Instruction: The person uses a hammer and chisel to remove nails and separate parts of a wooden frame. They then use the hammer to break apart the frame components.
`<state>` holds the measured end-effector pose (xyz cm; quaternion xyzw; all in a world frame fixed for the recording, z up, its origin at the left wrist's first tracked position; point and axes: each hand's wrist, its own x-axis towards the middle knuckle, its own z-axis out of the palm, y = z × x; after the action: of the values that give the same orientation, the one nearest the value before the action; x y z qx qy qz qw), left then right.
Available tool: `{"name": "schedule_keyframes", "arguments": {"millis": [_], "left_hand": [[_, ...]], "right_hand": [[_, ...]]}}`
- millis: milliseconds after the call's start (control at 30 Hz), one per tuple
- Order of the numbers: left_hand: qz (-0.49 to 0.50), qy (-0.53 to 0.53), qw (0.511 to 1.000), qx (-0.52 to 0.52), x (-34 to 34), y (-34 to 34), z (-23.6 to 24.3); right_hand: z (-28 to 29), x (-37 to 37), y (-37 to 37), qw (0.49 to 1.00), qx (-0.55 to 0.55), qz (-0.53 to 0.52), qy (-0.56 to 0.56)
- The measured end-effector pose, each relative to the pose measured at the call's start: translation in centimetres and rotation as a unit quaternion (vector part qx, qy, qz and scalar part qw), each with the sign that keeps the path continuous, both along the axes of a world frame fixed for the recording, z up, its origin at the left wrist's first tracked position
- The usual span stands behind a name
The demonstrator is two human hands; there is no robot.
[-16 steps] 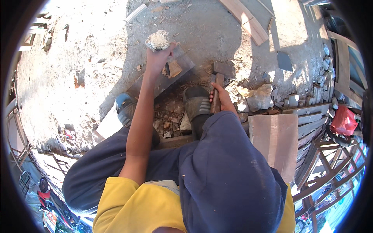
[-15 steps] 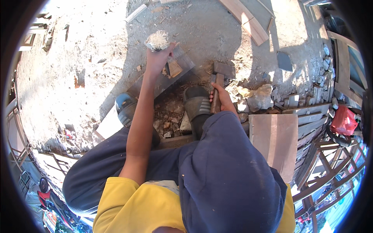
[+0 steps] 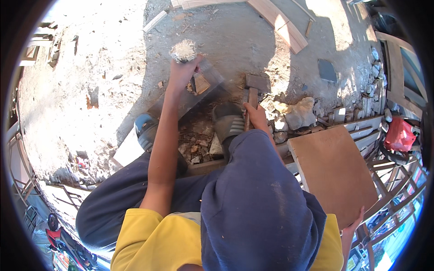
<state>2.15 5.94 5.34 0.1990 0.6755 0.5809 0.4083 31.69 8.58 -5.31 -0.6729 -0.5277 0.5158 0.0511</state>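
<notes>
My left hand (image 3: pixel 181 72) grips an upright tool with a pale, frayed round top (image 3: pixel 183 49) and a dark lower part, over a grey-brown board (image 3: pixel 211 71). A small tan wood piece (image 3: pixel 201 84) lies on the board beside it. My right hand (image 3: pixel 257 116) is closed on the handle of a wooden mallet (image 3: pixel 257 82), whose head rests near the ground beside my right sandal (image 3: pixel 228 122). At lower right, another person's hand (image 3: pixel 358 217) grips a brown wooden panel (image 3: pixel 330 171).
Planks (image 3: pixel 280 27) lie at the top. A dark square piece (image 3: pixel 327 70), pale rocks (image 3: pixel 298 113) and a red plastic bag (image 3: pixel 400 135) are on the right. Wooden frames (image 3: pixel 398 72) stand at the right edge; a red motorbike (image 3: pixel 58 239) is at lower left.
The brown panel has shifted right and down and turned at an angle, with another person's hand now visible on it. My two hands keep their grips, with only slight movement.
</notes>
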Motion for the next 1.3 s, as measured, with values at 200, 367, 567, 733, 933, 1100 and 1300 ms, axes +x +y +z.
{"name": "schedule_keyframes", "arguments": {"millis": [200, 367, 567, 733, 933, 1100, 1300], "left_hand": [[-0.017, 0.024, 0.999, -0.029, 0.6, 0.2, 1.4], [-0.018, 0.03, 0.999, -0.012, 0.9, 0.1, 1.5], [-0.029, 0.039, 0.999, -0.002, 0.6, 0.2, 0.4], [-0.036, 0.044, 0.998, -0.031, 1.4, 0.5, 1.2], [-0.036, 0.052, 0.998, -0.022, 1.0, 0.3, 0.9], [-0.044, 0.057, 0.997, -0.024, 0.5, 0.0, 0.3], [-0.032, 0.034, 0.999, -0.002, 1.1, 0.7, 0.5]], "right_hand": [[0.1, 0.3, 0.2, 0.999, -0.018, -0.006, 0.038], [-0.2, 0.3, 0.0, 0.999, -0.006, -0.018, 0.04], [1.0, -0.1, 0.2, 0.998, -0.02, -0.006, 0.053], [-0.9, 1.2, -0.1, 1.0, 0.0, -0.014, 0.016], [2.1, -0.1, -0.2, 0.999, -0.036, 0.004, 0.013], [4.2, -1.0, -0.8, 0.997, -0.01, 0.048, -0.059], [6.4, -0.5, -1.1, 0.982, 0.031, 0.118, -0.142]]}}
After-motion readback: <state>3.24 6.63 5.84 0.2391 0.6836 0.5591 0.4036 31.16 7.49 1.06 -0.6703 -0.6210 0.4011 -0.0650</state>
